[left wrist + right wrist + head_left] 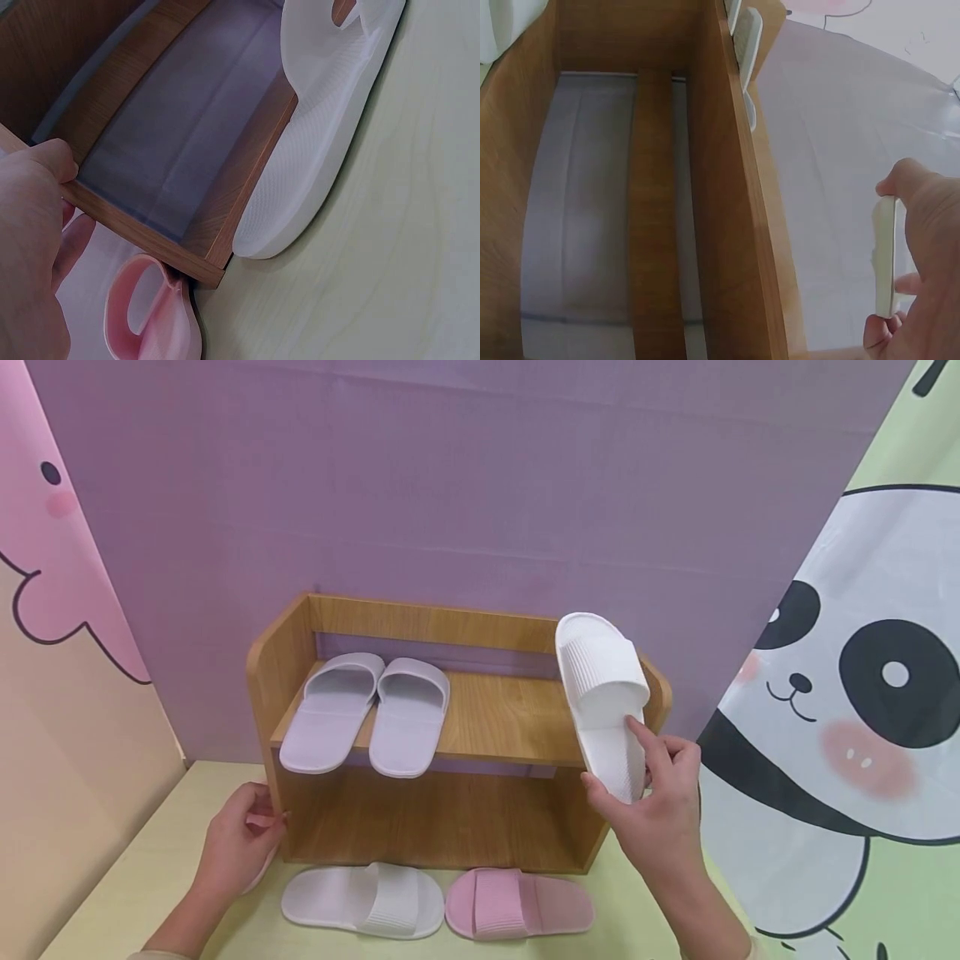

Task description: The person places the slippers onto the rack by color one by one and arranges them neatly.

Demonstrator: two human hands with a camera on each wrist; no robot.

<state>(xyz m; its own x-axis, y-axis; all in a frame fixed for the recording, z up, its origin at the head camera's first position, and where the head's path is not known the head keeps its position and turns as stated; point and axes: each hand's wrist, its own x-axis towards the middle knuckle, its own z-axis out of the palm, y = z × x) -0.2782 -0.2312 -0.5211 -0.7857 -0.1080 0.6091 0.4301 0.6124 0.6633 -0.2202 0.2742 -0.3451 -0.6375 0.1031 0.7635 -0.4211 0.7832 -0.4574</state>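
Observation:
My right hand pinches a white slipper by its heel end, thumb on one edge and fingers on the other. The slipper is tilted toe-up over the right end of the wooden shoe rack. My left hand grips the front edge of the rack's left side panel, with the thumb on the inner side. On the upper shelf, a pair of pale slippers, one left and one right, sits at the left, heels jutting over the front edge.
A white slipper and a pink slipper lie sideways in front of the rack on the pale tabletop. Another pink slipper lies outside the left panel, mostly hidden by my left hand in the head view. A purple backdrop hangs behind.

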